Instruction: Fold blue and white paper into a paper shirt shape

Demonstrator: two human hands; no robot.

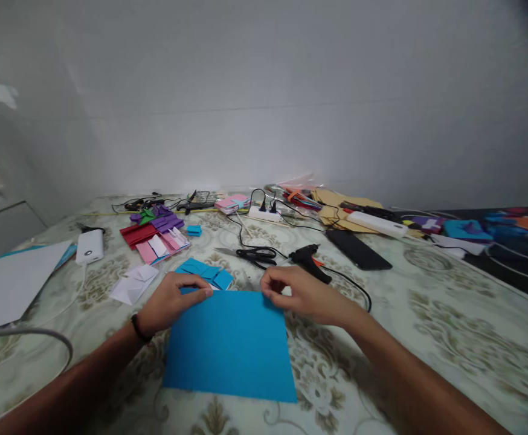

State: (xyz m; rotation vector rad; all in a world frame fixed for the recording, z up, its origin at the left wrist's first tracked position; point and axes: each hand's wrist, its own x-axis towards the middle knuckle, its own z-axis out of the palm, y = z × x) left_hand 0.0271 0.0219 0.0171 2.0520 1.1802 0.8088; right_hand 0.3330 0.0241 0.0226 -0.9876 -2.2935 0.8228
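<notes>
A flat sheet of blue paper [230, 350] lies in front of me on the patterned tablecloth. My left hand [176, 299] pinches its far edge near the left corner, thumb and fingers closed; a dark band circles that wrist. At the far right corner my right hand [293, 290] grips the same edge between thumb and curled fingers. Just beyond the sheet are folded blue paper pieces [205, 272], partly hidden by it. A folded white paper [133, 284] rests left of my left hand. Scissors [250, 255] and a black glue gun [309, 261] lie beyond my right hand.
Red folded paper [137, 234] and purple pieces [167, 219] sit at the back left. A white power bank [90, 246] stands near white sheets [17, 284]. A power strip [264, 214], black phone [358, 249] and brown paper [331, 199] lie farther back, with cables between.
</notes>
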